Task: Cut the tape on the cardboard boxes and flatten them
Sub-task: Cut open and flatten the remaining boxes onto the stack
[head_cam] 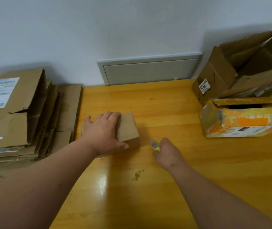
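Nearest, the right hand (166,154) is closed around a small yellow cutter (155,145), blade toward the small box (127,129) at mid-table (165,113). Beyond it, the left hand (103,133) is laid flat, fingers (113,115) spread and pressing. The box is best held steady, fingers kept off the tape line.

wooden table (165,103), small box (128,128), flattened cardboard (24,113), open boxes (241,119)

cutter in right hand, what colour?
Yellow body, greyish tip; blurred, head view: cutter in right hand.
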`<state>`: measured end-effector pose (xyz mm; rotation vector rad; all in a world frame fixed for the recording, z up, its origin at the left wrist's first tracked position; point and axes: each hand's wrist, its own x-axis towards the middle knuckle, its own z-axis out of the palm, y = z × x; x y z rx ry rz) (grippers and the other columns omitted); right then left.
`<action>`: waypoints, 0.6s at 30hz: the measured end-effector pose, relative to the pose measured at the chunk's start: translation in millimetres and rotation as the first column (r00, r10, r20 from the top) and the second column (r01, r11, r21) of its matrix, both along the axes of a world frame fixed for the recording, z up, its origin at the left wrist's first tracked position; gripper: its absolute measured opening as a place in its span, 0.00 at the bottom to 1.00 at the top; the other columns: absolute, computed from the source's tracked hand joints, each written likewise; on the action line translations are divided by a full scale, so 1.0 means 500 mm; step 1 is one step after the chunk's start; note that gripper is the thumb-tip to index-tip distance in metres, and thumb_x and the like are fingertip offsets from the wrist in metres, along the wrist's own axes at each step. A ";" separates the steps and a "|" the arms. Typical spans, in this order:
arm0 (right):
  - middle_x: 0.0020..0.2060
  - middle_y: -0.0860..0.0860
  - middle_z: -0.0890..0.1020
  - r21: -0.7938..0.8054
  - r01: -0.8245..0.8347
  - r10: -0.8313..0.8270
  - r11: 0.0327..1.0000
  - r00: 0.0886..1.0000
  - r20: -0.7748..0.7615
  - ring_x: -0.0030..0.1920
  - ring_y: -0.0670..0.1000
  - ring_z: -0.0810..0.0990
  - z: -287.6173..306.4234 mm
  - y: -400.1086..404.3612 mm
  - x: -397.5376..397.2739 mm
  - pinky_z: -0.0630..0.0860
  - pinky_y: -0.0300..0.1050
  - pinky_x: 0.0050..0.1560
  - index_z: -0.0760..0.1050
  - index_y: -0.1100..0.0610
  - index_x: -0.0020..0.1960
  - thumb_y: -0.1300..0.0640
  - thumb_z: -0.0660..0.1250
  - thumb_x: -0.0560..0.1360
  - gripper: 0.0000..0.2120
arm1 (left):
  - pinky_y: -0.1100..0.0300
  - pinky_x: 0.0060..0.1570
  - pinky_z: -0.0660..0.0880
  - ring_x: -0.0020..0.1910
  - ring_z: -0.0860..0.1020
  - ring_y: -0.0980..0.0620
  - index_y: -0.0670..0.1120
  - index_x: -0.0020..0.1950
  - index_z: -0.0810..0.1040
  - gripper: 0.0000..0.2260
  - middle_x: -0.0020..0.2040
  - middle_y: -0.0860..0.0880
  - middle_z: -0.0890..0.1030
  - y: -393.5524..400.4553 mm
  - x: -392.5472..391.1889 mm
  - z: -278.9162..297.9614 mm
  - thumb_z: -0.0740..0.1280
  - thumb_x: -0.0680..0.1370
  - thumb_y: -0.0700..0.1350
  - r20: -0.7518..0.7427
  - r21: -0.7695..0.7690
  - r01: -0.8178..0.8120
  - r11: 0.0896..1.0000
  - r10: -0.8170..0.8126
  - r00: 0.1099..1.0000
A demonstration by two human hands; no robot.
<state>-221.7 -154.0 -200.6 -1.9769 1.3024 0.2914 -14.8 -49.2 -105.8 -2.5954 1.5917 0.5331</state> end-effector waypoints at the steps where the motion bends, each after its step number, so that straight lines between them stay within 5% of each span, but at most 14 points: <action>1: 0.38 0.49 0.71 0.047 0.062 -0.065 0.997 0.995 0.069 0.32 0.50 0.70 0.007 -0.008 0.003 0.61 0.44 0.28 0.64 0.54 0.52 0.52 0.62 0.80 0.08 | 0.35 0.74 0.50 0.73 0.63 0.49 0.56 0.77 0.53 0.49 0.74 0.54 0.64 0.001 0.000 0.000 0.70 0.63 0.73 0.001 -0.010 0.001 1.000 -0.001 1.000; 6: 0.45 0.52 0.77 0.355 0.265 -0.382 0.896 0.869 0.316 0.39 0.53 0.78 0.052 -0.034 0.030 0.70 0.46 0.39 0.67 0.53 0.55 0.54 0.64 0.80 0.08 | 0.37 0.74 0.53 0.72 0.64 0.49 0.56 0.77 0.55 0.49 0.74 0.54 0.65 0.003 0.001 -0.002 0.71 0.62 0.72 0.021 -0.036 0.004 0.999 -0.003 1.000; 12: 0.46 0.48 0.78 0.462 0.124 -0.365 0.878 0.799 0.478 0.32 0.43 0.78 0.107 -0.042 0.051 0.72 0.39 0.33 0.72 0.50 0.50 0.53 0.63 0.82 0.02 | 0.36 0.73 0.51 0.72 0.65 0.48 0.56 0.77 0.56 0.50 0.73 0.54 0.66 0.006 0.003 -0.008 0.71 0.61 0.73 0.021 -0.043 -0.003 0.999 0.004 1.000; 18: 0.38 0.47 0.82 0.415 0.064 -0.288 0.908 0.814 0.504 0.29 0.43 0.78 0.135 -0.053 0.071 0.73 0.36 0.32 0.78 0.54 0.47 0.55 0.61 0.82 0.09 | 0.34 0.72 0.53 0.70 0.67 0.48 0.56 0.76 0.57 0.50 0.72 0.53 0.67 0.006 0.005 -0.012 0.71 0.60 0.72 0.022 -0.053 -0.007 0.999 0.008 1.000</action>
